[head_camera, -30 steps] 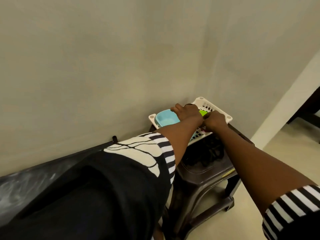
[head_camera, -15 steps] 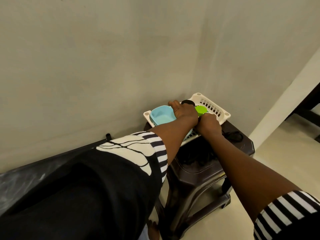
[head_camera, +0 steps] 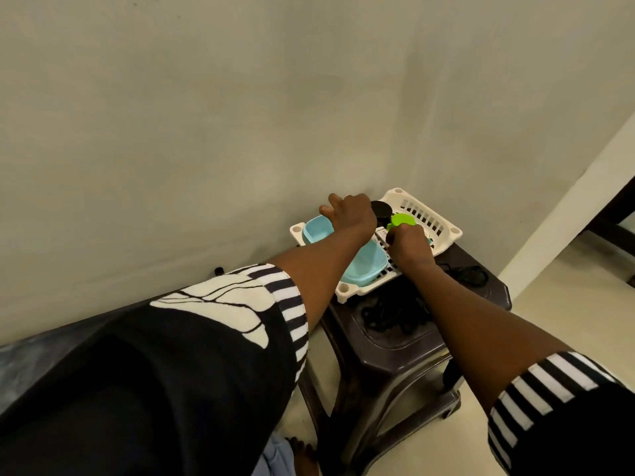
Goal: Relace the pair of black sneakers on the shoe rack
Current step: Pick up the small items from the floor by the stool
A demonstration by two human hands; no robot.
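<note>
Both hands inside white slotted basket (head_camera: 344, 289) on dark plastic stool (head_camera: 395, 353), close together, fingers curled, grip hidden: left hand (head_camera: 347, 214) at 10 o'clock by light-blue tub (head_camera: 318, 231), right hand (head_camera: 409, 242) against green lid (head_camera: 400, 219); black tangled strands (head_camera: 391, 312) on stool at 6 o'clock; sneakers unseen.

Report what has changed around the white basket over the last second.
The left hand slid leftwards and back towards the wall, baring a black round lid. The right hand stays curled beside the green lid; what it holds is hidden. Nothing was visibly picked up or released. The white basket and dark stool kept their places.
</note>
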